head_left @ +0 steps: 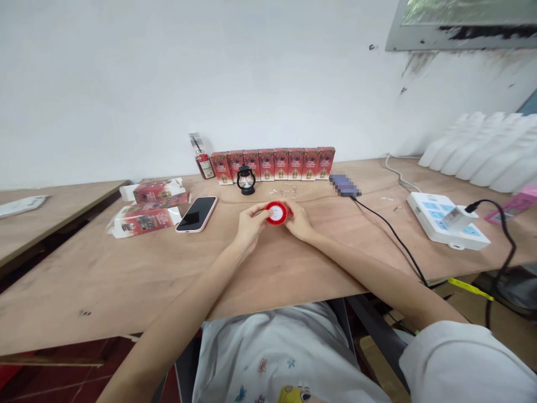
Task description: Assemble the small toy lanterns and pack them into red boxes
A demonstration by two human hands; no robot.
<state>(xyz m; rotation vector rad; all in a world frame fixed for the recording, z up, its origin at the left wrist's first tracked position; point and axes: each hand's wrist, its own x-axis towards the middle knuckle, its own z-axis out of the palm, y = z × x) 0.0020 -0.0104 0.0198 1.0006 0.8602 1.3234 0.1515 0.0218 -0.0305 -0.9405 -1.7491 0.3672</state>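
Observation:
Between my two hands is a round red object with a white disc (276, 213) in its face, which is turned toward me. Its far side is hidden, so I cannot tell its exact kind. My left hand (250, 225) grips its left edge, with the thumb lying on the white face. Closed around the right edge is my right hand (298, 221), its fingers partly hidden behind the object. A small black lantern (246, 181) stands upright just beyond my left hand. Small gold-coloured metal pieces (288, 193) and little white bits (272, 192) lie beyond the red object.
Several red printed boxes (267, 165) stand in a row along the wall, beside a bottle (204, 164). Opened boxes (147, 218) and a phone (197, 214) lie left. Right are a blurred-out device (344, 185), its black cable (388, 226), a power strip (436, 215) and white foam-like pieces (482, 148).

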